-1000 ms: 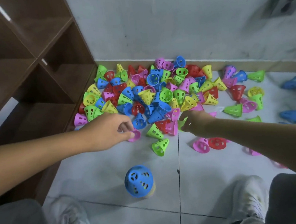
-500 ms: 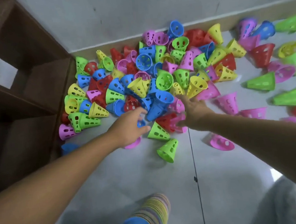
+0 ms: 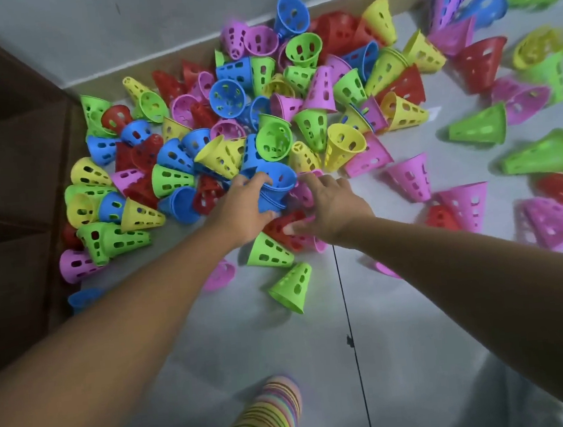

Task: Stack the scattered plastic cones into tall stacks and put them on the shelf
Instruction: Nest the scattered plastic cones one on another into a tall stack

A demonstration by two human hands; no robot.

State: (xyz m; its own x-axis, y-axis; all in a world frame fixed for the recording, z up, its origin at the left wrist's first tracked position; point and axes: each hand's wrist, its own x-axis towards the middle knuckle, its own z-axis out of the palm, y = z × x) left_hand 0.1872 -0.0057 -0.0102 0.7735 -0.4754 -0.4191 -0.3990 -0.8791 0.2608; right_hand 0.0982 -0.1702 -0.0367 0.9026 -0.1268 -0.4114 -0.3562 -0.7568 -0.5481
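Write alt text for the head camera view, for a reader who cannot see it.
Two bare arms reach into a pile of perforated plastic cones on a tiled floor; the left hand grips a blue cone, the right hand rests spread on pink and red ones. A tall multicoloured cone stack stands near the camera, and a brown shelf is at left.

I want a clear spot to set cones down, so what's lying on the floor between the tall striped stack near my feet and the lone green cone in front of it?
Nothing: in the head view, bare grey floor tile separates the striped stack from the green cone.
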